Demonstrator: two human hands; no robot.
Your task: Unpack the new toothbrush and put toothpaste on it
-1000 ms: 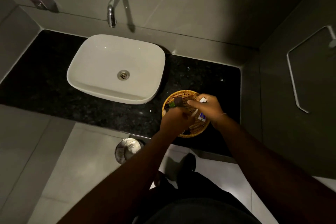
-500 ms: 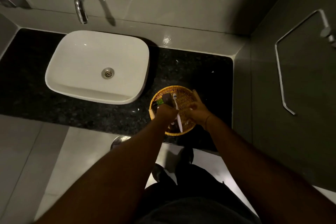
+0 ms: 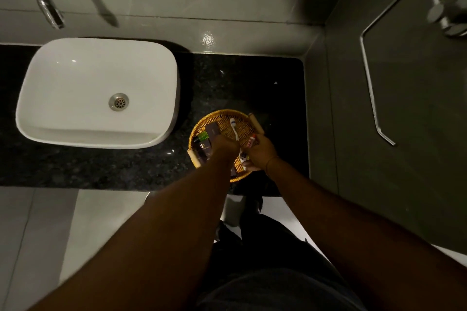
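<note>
Both hands meet over a round wicker tray [image 3: 246, 121] that sits on the dark speckled counter [image 3: 101, 166], to the right of the white basin [image 3: 63, 88]. The left hand [image 3: 226, 148] is clenched around the handle of the white toothbrush [image 3: 234, 129], whose head points away from the person, over the tray's weave. The right hand [image 3: 262, 153] pinches a small tube [image 3: 251, 141] with a red end just beside the brush handle; its print is too small to read. Something white shows between the two hands lower down, but what it is cannot be told. Dark boxes [image 3: 204, 148] lie in the tray's left half, one bearing a pale hexagon-like logo with no legible wording, next to a small green item [image 3: 203, 137]. A chrome tap [image 3: 46, 5] hangs above the basin.
</note>
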